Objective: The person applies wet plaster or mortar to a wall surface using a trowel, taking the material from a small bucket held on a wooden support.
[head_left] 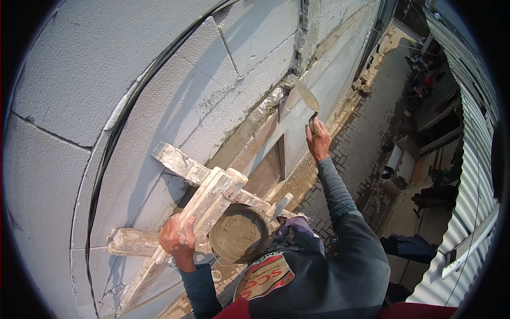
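- We saw the trowel (307,95) raised against the grey block wall (175,90), its blade tip lying at the mortar seam where a vertical joint met the sloping one.
- Our right hand (317,141) was closed round the trowel's handle, fingers wrapped tight, the arm in a grey sleeve stretched out toward the wall.
- Our left hand (177,242) gripped a wooden plank (199,212) of the ladder-like frame, fingers curled over its edge and the thumb on the near side.
- That wooden frame (175,162) leaned against the wall, its pale boards crusted with dried mortar, one crosspiece sticking out at the upper left and another at the lower left.
- A round bucket (237,234) of wet grey mortar sat just beside our left hand, resting on the frame between the planks and our chest.
- The wall was made of large grey blocks with thin joints; a dark cable (114,138) ran down its face to the left of the frame.
- Below the trowel, a band of rough mortar and a brown strip followed the wall's slope.
- Well below and to the right lay a brick-paved path (366,127), with clutter and a corrugated metal fence (473,175) along its far side.
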{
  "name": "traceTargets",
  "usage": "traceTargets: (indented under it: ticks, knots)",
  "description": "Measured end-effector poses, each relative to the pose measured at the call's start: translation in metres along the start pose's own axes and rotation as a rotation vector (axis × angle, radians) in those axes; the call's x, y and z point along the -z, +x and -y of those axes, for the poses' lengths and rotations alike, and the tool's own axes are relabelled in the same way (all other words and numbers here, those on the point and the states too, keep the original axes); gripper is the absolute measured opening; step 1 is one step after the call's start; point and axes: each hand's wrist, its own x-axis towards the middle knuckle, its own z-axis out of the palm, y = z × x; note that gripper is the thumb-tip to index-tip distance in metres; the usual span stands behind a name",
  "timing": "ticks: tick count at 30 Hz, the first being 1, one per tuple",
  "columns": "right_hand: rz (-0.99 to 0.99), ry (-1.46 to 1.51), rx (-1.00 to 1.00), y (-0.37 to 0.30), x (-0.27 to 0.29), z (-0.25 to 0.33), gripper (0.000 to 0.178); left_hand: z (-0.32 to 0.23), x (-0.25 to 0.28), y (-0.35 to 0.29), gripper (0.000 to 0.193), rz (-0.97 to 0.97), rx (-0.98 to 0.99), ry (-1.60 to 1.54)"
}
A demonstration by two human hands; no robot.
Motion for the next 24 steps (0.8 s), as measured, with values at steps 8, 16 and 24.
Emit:
traceTargets:
  ticks: [8,16,24]
  knots:
    - [0.084,-0.110,-0.047,0.026,0.000,-0.039,0.039,0.002,-0.003,-0.001,0.037,0.029,0.037,0.036]
    - [0.091,-0.100,-0.055,0.003,-0.017,-0.006,0.046,0.002,-0.003,-0.002,0.039,0.036,0.065,0.050]
    - [0.134,-0.009,0.015,-0.048,-0.003,0.038,0.045,0.002,-0.002,-0.003,0.039,0.023,0.062,0.064]
